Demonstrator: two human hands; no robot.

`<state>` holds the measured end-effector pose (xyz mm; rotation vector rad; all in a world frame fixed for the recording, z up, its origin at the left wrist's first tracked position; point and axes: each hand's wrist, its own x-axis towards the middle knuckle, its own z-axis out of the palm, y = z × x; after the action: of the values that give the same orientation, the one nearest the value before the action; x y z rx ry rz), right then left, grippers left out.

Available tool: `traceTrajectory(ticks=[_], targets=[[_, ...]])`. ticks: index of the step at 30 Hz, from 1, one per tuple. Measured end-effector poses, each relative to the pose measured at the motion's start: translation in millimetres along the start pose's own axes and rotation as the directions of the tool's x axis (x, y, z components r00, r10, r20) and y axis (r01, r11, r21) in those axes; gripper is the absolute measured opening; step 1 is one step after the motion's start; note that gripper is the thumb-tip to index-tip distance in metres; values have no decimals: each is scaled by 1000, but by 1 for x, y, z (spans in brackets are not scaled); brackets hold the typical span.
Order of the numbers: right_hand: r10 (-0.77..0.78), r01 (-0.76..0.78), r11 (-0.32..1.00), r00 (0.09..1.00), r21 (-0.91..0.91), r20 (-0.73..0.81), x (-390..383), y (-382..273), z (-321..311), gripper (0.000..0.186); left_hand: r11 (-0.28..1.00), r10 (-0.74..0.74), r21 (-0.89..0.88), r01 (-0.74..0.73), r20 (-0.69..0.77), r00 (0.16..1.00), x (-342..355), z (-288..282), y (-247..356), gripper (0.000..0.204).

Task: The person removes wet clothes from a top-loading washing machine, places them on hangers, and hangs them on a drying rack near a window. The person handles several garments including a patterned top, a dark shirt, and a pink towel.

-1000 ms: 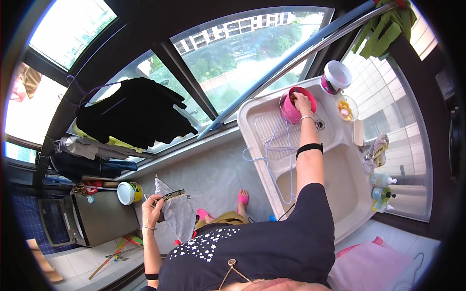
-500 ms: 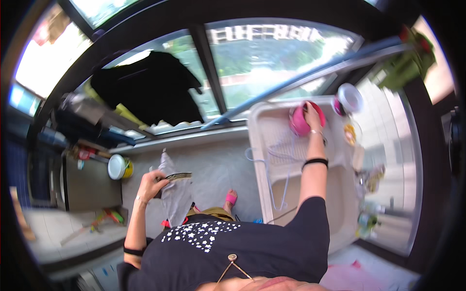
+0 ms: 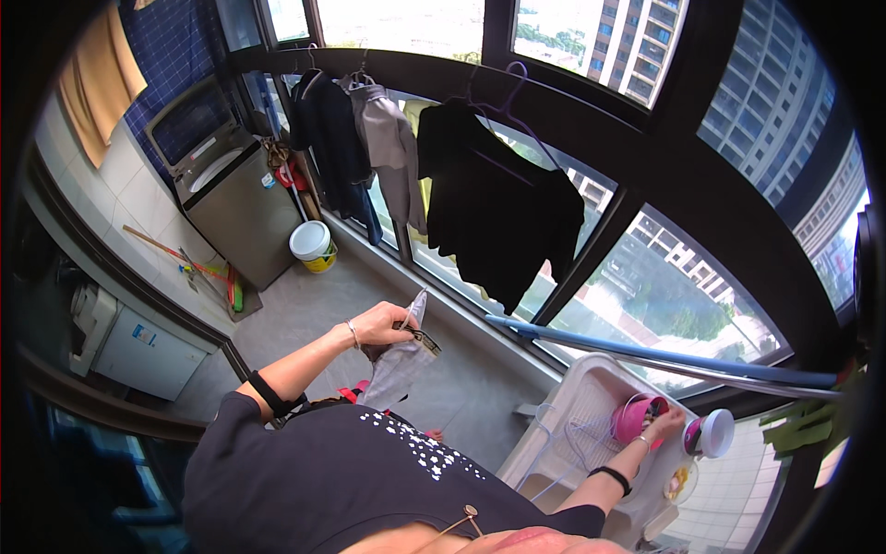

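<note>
A light grey garment (image 3: 392, 374) with a dark patterned band dangles from my left hand (image 3: 383, 325), whose fingers are closed on it near the band. Over on the right, my right hand (image 3: 666, 424) is at the rim of a small pink bucket (image 3: 629, 420) with its fingers drawn together. Whatever those fingers hold, if anything, is too small to make out. Small items lie inside the bucket, only partly visible. The bucket stands in a pale sink (image 3: 569, 395) with a ribbed slope, where pale blue wire hangers (image 3: 577, 439) also lie.
A black top (image 3: 498, 198), grey trousers (image 3: 386, 138) and dark clothes (image 3: 330, 138) hang along the window. A blue pole (image 3: 664, 357) crosses above the sink. At the far left stand a top-loading washing machine (image 3: 235, 208), its lid up, and a white-lidded bucket (image 3: 312, 245).
My view has swung left, bringing the washing machine and hanging clothes into sight. My right hand has risen from inside the pink bucket to its rim. The left still holds the grey garment.
</note>
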<state>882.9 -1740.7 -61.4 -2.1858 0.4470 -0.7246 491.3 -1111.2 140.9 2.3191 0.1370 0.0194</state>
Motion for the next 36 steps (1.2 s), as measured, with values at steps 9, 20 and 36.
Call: traceTrajectory(ticks=[9, 20, 36], targets=[[2, -188, 597, 972, 780, 234, -105, -191, -64, 47, 996, 63, -68, -60, 43, 997, 12, -6, -13, 28], [-632, 206, 773, 316, 600, 707, -326, -396, -73, 22, 958, 202, -210, -195, 12, 979, 11, -25, -25, 17], [-677, 192, 735, 145, 651, 721, -417, -471, -55, 29, 975, 190, -114, -191, -15, 982, -28, -69, -57, 15]])
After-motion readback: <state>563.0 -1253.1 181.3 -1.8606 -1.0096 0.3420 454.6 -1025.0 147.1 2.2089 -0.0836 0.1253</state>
